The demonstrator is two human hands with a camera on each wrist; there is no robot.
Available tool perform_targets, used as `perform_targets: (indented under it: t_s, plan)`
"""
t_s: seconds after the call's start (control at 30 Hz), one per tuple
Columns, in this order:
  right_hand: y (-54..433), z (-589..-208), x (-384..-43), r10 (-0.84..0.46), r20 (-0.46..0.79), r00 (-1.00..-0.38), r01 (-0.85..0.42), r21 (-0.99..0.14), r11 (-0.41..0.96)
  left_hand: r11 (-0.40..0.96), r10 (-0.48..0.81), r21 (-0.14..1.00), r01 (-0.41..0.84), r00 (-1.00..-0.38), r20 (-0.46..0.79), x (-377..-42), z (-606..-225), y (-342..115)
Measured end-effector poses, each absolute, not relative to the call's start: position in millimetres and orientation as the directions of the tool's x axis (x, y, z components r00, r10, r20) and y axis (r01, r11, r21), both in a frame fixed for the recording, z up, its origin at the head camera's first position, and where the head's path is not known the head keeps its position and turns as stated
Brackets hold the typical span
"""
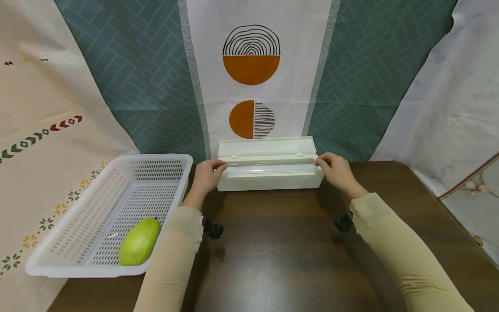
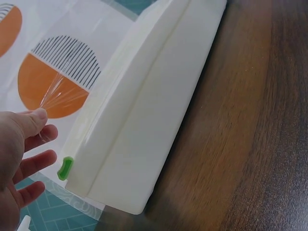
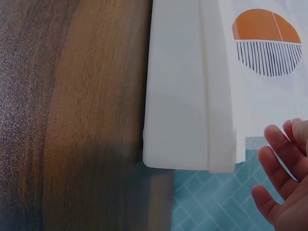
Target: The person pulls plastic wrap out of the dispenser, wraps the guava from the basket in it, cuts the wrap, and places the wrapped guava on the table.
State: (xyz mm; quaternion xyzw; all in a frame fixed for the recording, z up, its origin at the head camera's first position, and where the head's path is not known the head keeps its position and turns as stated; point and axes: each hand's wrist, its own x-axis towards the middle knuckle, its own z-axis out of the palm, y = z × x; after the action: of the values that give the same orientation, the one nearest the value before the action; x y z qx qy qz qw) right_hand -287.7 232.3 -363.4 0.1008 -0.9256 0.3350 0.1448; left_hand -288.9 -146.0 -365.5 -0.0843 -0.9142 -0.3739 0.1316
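Note:
A white cling film dispenser (image 1: pixel 269 182) stands at the back of the table with its lid (image 1: pixel 267 147) raised and a roll lying inside. Cling film (image 2: pixel 60 91) stretches along its opening between the two hands. At the left end, the left hand (image 1: pixel 204 177) pinches the film between thumb and forefinger, other fingers spread in the left wrist view. The right hand (image 1: pixel 339 173) pinches at the film's right end with thumb and index; in the right wrist view those fingertips are partly cut off. A green slider (image 2: pixel 65 168) sits on the dispenser's left end.
To the left stands a white slotted plastic basket (image 1: pixel 163 157) with a yellow-green fruit (image 1: pixel 139 242) resembling a mango. Behind the dispenser hangs a patterned cloth (image 1: pixel 251 13). The brown wooden table (image 1: pixel 273 260) stretches toward the person.

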Motion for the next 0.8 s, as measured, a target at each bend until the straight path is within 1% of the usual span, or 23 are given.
perform_targets:
  t_s: [0.17,0.43,0.8]
  plan:
    - [233.5,-362.0,-286.8,-0.087,0.322,-0.943,-0.274,-0.598,0.753,0.697,0.047,0.675,0.241,-0.955,0.292,-287.2,-362.4,-144.1]
    - [233.9,-359.2,-285.8,-0.092,0.333,-0.938,-0.286,-0.599,0.748,0.675,0.011,0.717,0.173,-0.974,0.226,-284.0,-357.7,-142.1]
    - [235.6,-361.7,-287.4,-0.105,0.363,-0.926,-0.319,-0.600,0.733,0.659,-0.009,0.735,0.162,-0.975,0.224,-285.2,-360.4,-144.6]
